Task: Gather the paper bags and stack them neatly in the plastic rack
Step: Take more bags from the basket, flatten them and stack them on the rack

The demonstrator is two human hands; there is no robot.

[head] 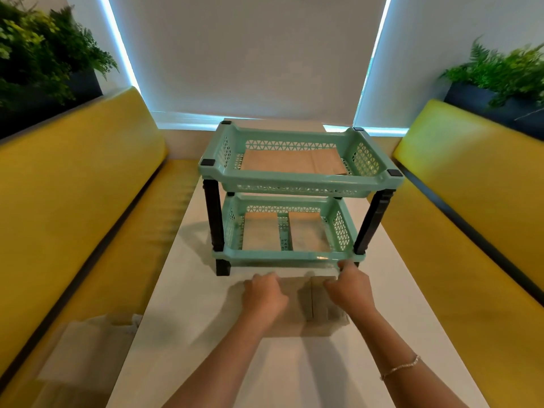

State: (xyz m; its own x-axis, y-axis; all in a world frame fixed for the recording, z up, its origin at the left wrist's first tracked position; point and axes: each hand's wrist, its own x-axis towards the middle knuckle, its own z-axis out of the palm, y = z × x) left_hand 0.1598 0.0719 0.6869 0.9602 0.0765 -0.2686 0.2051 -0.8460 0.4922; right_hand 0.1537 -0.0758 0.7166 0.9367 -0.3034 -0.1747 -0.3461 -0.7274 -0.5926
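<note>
A mint-green two-tier plastic rack (297,256) with black legs stands mid-table. A flat brown paper bag (291,161) lies in its top tier. Two more flat bags (260,234) lie side by side in the bottom tier. Just in front of the rack a folded brown paper bag (303,304) lies on the white table (191,319). My left hand (263,293) grips the bag's left part, fingers curled over its far edge. My right hand (348,285) grips its right part near the rack's front rim.
Yellow padded benches (73,207) run along both sides of the table. A pale cloth or paper bag (88,348) lies on the left bench near me. Potted ferns (500,72) stand behind both backrests. A white blind covers the far window.
</note>
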